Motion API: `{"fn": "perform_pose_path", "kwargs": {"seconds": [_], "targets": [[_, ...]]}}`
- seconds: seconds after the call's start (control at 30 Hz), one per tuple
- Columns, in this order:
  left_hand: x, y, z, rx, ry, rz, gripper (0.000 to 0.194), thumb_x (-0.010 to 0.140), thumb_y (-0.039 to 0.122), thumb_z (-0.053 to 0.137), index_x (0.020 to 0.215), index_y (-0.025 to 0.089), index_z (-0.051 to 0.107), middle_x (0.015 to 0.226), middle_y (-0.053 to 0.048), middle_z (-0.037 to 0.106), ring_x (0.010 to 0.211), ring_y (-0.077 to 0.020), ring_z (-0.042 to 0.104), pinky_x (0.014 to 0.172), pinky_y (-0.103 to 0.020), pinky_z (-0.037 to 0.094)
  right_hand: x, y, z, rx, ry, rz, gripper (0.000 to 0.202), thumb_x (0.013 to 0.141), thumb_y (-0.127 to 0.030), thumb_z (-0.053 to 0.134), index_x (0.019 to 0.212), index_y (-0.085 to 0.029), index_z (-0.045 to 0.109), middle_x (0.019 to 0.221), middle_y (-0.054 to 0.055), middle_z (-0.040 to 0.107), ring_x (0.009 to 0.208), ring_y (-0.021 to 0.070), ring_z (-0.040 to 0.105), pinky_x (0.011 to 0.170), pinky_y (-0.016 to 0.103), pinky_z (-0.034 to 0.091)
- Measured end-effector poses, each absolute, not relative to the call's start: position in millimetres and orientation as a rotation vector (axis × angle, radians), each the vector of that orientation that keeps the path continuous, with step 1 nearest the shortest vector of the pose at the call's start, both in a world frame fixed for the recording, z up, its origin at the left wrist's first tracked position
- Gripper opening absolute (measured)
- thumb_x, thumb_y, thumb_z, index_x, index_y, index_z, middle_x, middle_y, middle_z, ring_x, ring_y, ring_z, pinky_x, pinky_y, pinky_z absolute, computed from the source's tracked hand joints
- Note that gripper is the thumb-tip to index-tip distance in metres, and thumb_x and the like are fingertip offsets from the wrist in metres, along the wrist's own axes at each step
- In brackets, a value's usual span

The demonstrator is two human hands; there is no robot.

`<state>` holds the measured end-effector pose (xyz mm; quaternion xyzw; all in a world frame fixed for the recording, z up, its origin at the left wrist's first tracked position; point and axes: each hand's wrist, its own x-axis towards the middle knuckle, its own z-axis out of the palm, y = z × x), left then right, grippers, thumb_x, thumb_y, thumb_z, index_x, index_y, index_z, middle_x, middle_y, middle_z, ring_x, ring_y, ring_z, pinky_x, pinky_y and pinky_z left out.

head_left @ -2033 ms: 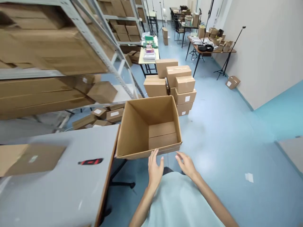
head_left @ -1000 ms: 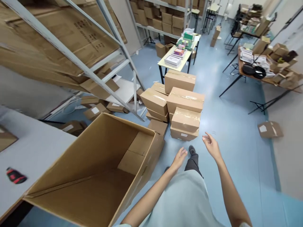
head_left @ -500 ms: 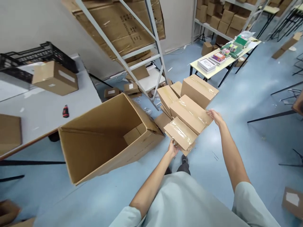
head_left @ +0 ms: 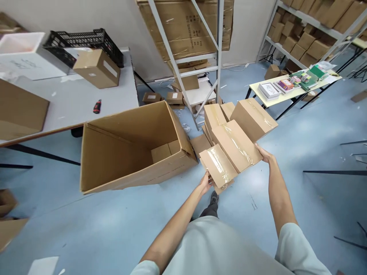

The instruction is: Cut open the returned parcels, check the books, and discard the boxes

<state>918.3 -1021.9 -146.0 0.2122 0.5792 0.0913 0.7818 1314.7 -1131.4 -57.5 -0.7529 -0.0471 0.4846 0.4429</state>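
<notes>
My left hand (head_left: pixel 205 183) grips the lower left edge of a small taped cardboard box (head_left: pixel 218 165); its fingertips are partly hidden under it. My right hand (head_left: pixel 264 153) holds the right end of a longer taped cardboard box (head_left: pixel 237 147), which lies against the small one. Behind these, more closed boxes are piled close together, among them a large box (head_left: pixel 254 119) and a narrower upright box (head_left: pixel 214 119). To the left stands a big open carton (head_left: pixel 160 175) with a couple of smaller boxes (head_left: pixel 161 153) at its right end.
At left, a table (head_left: pixel 120 95) bears a black crate (head_left: pixel 113 47), a cardboard box (head_left: pixel 97 70) and a red-black cutter (head_left: pixel 97 106). A metal ladder (head_left: pixel 172 57) stands behind the carton. A yellow table (head_left: pixel 271 102) with papers and a box-filled shelf (head_left: pixel 309 19) stand at the right back.
The view has swung left, so the surroundings sit further right in it. Both hands keep hold of the boxes, and the right hand sits slightly lower along the longer box's end.
</notes>
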Motion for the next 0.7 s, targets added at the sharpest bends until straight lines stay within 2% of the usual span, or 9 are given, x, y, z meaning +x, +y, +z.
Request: {"fn": "perform_pose_path", "kwargs": {"seconds": [0.2,0.37,0.43,0.57,0.7], "targets": [[861,-1018,-107,0.462,1.202,0.202,0.036,0.112,0.056,0.061,0.112,0.022,0.069,0.114,-0.012,0.081,0.106,-0.0296,0.078,0.091,-0.039,0.065,1263,-1122,-17,-1.864,-0.204,1.183,0.045,0.106,-0.062,0.077,0.128,-0.024,0.082,0.133,0.014,0.088,0.124,0.0281,0.084,0.117,0.045,0.065],[774,-1008,-73,0.517,1.143,0.289,0.026,0.109,0.047,0.059,0.117,0.025,0.071,0.132,-0.012,0.083,0.126,-0.0271,0.077,0.098,-0.038,0.065,1187,-1131,41,-1.825,-0.365,1.148,0.047,0.103,-0.070,0.076,0.115,-0.025,0.087,0.125,0.013,0.090,0.124,0.0329,0.084,0.117,0.049,0.066],[729,-1000,-62,0.619,1.113,0.358,0.032,0.102,0.053,0.065,0.116,0.025,0.074,0.134,-0.012,0.083,0.130,-0.0302,0.077,0.099,-0.041,0.065,1145,-1134,69,-1.815,-0.439,1.107,0.051,0.099,-0.074,0.077,0.110,-0.026,0.089,0.121,0.013,0.090,0.124,0.0352,0.084,0.118,0.052,0.066],[633,-983,-40,0.852,1.015,0.532,0.063,0.078,0.076,0.082,0.116,0.025,0.080,0.141,-0.011,0.082,0.135,-0.0389,0.075,0.100,-0.048,0.067,1045,-1136,123,-1.745,-0.636,0.932,0.065,0.085,-0.086,0.084,0.114,-0.029,0.091,0.127,0.008,0.090,0.131,0.0364,0.081,0.124,0.054,0.062],[544,-964,-17,0.878,1.098,0.699,0.063,0.077,0.077,0.082,0.116,0.028,0.081,0.151,-0.004,0.079,0.158,-0.0409,0.060,0.116,-0.049,0.063,934,-1127,161,-1.699,-0.757,0.852,0.082,0.077,-0.098,0.081,0.119,-0.028,0.091,0.127,0.008,0.090,0.122,0.0342,0.084,0.119,0.053,0.064]]}}
